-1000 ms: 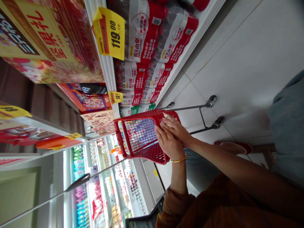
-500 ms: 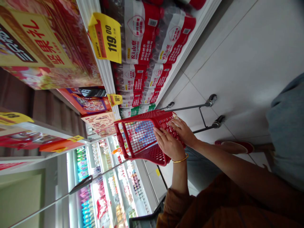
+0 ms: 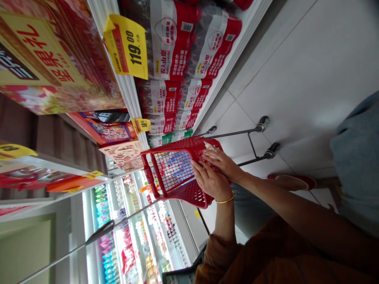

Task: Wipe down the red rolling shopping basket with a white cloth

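Note:
The view is turned sideways, with the floor at the picture's right. My left hand [image 3: 213, 180], with a gold bangle [image 3: 226, 198] at the wrist, has its fingers stretched out in front of a red shopping cart basket [image 3: 191, 191]. Just beside it, partly overlapping, my right hand [image 3: 223, 161] has its fingers extended together. A small whitish crumpled thing [image 3: 209, 146] shows at the right fingertips; its kind is unclear. Both palms are hidden, and I cannot tell whether either hand touches the basket. Through the basket's grid something blue and white [image 3: 179, 163] shows.
Packs of red-labelled water bottles [image 3: 170, 43] fill the low shelf, with a yellow price tag [image 3: 127, 47] on its edge. The cart's wheels [image 3: 262, 124] stand on grey floor tiles [image 3: 284, 86]. A lit display [image 3: 136, 236] lies beyond. A red shoe [image 3: 296, 181] is near the wheels.
My right hand has slid a little along my left hand, towards its fingertips, and the whitish thing has moved with it. The left hand has barely moved.

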Demonstrator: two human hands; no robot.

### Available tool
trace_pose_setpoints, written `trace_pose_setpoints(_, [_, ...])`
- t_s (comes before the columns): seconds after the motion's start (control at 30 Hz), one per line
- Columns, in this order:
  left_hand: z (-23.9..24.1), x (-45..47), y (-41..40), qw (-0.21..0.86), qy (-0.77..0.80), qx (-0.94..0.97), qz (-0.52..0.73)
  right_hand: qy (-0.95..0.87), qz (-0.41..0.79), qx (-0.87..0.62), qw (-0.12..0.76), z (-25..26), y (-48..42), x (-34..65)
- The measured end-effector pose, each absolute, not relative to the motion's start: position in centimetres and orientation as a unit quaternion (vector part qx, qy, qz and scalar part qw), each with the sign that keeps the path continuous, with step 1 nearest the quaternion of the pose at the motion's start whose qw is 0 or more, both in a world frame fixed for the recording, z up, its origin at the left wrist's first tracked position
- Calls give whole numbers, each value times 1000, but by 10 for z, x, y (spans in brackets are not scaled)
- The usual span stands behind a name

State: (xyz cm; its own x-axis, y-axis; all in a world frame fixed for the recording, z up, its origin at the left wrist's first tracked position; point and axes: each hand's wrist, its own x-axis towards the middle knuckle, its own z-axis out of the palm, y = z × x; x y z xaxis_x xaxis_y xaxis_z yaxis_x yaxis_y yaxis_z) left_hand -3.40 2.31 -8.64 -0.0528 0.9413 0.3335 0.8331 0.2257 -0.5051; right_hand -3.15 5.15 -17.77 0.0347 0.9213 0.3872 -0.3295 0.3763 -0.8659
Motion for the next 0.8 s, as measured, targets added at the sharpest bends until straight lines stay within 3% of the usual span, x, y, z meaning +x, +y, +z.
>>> trace_pose_setpoints(0.23, [-87, -32, 23, 310, -726, -606, 96, -520, 443, -360, 636, -197, 35, -46])
trace_pose_setpoints(0.8, [-62, -27, 43, 265, -757, -596, 39, -410, 519, -406, 631, -214, 24, -51])
